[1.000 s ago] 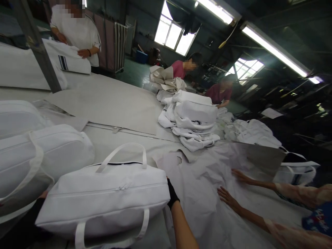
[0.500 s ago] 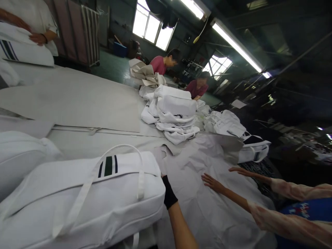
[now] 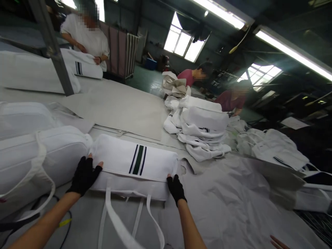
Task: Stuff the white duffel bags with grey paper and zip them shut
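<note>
A white bag [image 3: 160,159] with a green and navy stripe lies in front of me, its long straps [image 3: 116,218] hanging toward me. My left hand [image 3: 85,174], in a black fingerless glove, grips its left end, the thumb on the front edge of the top. At the right end my right hand [image 3: 176,187], gloved the same way, holds the corner by the flap edge. Some fingers of both hands are hidden behind the bag. Right beside my left hand sits another white bag [image 3: 62,145] with a looped strap.
Stacked white bags [image 3: 204,119] stand farther back. Grey sheeting [image 3: 223,200] covers the table at right, where a co-worker's fingers [image 3: 278,242] show. A metal post [image 3: 50,45] rises at left. Co-workers stand beyond the table. A dark cable [image 3: 68,228] lies near my left forearm.
The view has swung left. The striped bag now lies farther from me, turned with its straps toward me. My left hand has come into view on it; the co-worker's arms have mostly left view.
</note>
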The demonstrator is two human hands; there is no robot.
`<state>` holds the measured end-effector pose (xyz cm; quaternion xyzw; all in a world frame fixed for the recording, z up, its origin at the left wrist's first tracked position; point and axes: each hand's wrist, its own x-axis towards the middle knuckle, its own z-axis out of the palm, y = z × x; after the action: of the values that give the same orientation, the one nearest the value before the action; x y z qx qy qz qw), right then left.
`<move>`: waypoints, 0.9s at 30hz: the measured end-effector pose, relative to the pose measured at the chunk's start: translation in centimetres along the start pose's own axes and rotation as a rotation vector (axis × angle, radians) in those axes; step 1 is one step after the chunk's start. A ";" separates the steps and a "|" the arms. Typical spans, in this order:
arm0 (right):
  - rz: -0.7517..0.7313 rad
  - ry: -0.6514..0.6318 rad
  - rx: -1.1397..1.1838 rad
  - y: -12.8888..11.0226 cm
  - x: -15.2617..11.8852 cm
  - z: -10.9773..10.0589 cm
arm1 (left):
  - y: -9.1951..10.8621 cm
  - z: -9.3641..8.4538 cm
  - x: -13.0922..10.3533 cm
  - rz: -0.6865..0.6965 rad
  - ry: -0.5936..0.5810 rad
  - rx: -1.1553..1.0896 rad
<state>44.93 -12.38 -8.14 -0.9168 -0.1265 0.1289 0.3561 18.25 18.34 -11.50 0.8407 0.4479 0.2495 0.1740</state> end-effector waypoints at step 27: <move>-0.943 0.244 -0.373 -16.0 3.2 6.7 | 11.7 7.5 11.5 0.416 -0.380 -0.106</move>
<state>43.49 4.23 -2.44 -0.8165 -0.5040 -0.1780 0.2180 35.80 21.24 -8.52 0.9361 0.2114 0.1407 0.2435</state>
